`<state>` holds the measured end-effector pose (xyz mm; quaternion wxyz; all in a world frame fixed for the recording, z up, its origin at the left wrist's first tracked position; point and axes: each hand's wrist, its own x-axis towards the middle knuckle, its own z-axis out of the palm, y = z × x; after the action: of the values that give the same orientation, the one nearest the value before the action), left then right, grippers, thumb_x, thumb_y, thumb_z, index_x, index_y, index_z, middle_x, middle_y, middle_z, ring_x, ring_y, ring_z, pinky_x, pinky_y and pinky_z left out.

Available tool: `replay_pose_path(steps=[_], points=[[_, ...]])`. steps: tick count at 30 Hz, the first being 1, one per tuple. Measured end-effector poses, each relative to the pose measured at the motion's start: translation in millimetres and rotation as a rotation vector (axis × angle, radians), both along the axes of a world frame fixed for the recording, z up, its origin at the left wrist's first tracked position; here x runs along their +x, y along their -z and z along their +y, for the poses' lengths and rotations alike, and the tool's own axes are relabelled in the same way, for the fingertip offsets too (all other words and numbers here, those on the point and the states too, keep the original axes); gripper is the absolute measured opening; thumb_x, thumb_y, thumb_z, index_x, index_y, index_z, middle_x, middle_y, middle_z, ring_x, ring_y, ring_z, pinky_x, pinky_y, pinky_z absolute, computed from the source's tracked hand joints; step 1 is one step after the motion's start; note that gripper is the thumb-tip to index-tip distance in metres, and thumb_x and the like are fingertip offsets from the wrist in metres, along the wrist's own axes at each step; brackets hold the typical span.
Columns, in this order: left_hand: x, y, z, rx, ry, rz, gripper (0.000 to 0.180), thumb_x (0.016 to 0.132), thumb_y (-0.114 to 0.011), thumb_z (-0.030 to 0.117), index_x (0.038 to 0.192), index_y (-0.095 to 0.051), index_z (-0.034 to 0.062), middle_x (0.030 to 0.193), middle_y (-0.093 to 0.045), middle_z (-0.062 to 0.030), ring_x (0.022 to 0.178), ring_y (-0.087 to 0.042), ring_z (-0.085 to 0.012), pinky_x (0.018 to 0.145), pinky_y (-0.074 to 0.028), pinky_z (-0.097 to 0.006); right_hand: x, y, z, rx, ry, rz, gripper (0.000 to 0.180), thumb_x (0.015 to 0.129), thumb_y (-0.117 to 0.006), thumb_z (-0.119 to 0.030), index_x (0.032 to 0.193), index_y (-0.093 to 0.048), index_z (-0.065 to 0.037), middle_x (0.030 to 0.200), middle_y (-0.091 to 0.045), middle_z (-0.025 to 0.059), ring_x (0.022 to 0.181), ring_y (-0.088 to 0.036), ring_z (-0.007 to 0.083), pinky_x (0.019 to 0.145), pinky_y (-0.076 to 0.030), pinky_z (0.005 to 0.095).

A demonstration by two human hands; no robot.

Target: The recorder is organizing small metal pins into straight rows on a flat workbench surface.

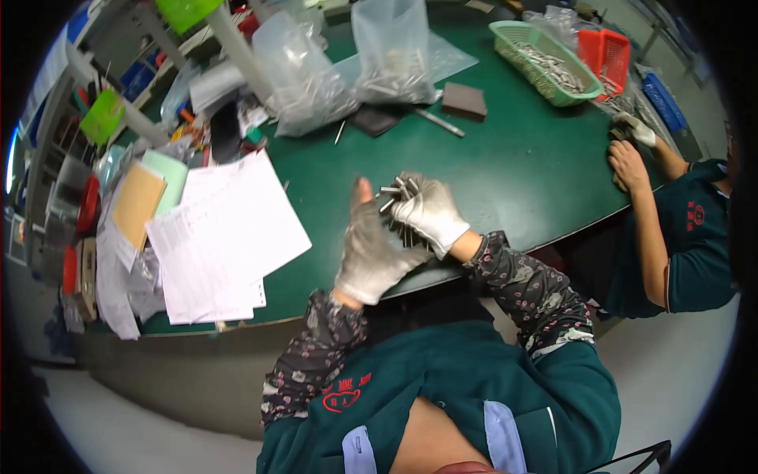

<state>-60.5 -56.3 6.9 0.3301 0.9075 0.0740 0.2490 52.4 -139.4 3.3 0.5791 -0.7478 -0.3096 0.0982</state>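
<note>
Gloved right hand (429, 210) clenched round a bundle of short metal rods (397, 192), ends fanned upward for squaring; gloved left hand (371, 251) open-palmed, pressed against the bundle as a backstop, above the green table's (505, 174) near edge

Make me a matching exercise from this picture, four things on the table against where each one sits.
Things:
1. green basket
2. red basket
3. white papers
4. metal pins

Places:
A. left part of the table
B. far right edge, beyond the green one
C. held in the gloved hands
D. far side, holding metal parts

Pairs: 1-D, 2-B, 3-A, 4-C
</note>
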Motion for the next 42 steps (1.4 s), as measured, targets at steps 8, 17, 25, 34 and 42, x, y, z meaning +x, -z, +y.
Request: replay_pose_path(steps=[8,17,25,34,42], points=[[6,24,3,0.014,-0.036,-0.002,0.115,0.052,-0.083,0.041,0.133,-0.020,-0.0114,0.128,-0.038,-0.0297,0.119,-0.040,-0.0406,0.102,-0.034,-0.044,-19,-18,6,-0.471,0.079,-0.469,0.019,0.074,-0.057,-0.024,0.087,-0.063,-0.010,0.086,-0.061,0.0146,0.085,-0.059,0.0344,0.069,-0.049,0.0448],[3,3,10,0.228,0.025,0.189,0.110,0.059,-0.072,0.057,0.133,-0.026,-0.0102,0.137,-0.029,-0.0268,0.129,-0.028,-0.0390,0.109,-0.021,-0.045,24,-23,-40,-0.215,-0.248,-0.217,0.044,0.077,-0.059,-0.028,0.111,-0.058,0.000,0.110,-0.058,0.0195,0.104,-0.054,0.0341,0.091,-0.043,0.0376],[18,0,8,0.508,0.163,0.427,0.100,0.066,-0.063,0.065,0.139,-0.031,0.0048,0.141,-0.028,-0.0192,0.134,-0.021,-0.0371,0.109,-0.012,-0.054,21,-5,-93,-0.384,-0.322,-0.662,0.072,0.068,-0.067,-0.048,0.123,-0.052,-0.004,0.129,-0.047,0.0193,0.121,-0.043,0.0367,0.105,-0.028,0.0499],[11,-3,10,0.407,0.146,0.181,0.079,0.067,-0.072,0.040,0.131,-0.041,0.0072,0.137,-0.034,-0.0166,0.126,-0.031,-0.0418,0.105,-0.026,-0.053,7,-6,-94,-0.334,-0.208,-0.743,0.038,0.068,-0.070,-0.027,0.098,-0.063,-0.004,0.113,-0.056,0.0155,0.108,-0.051,0.0327,0.092,-0.039,0.0424],[0,1,6,0.399,0.241,0.190,0.075,0.062,-0.076,0.031,0.127,-0.046,0.0089,0.138,-0.033,-0.0158,0.128,-0.028,-0.0429,0.105,-0.025,-0.053,14,-6,-99,-0.366,-0.135,-0.706,0.023,0.065,-0.071,-0.015,0.085,-0.065,-0.006,0.096,-0.061,0.0101,0.090,-0.057,0.0306,0.079,-0.043,0.0398]])
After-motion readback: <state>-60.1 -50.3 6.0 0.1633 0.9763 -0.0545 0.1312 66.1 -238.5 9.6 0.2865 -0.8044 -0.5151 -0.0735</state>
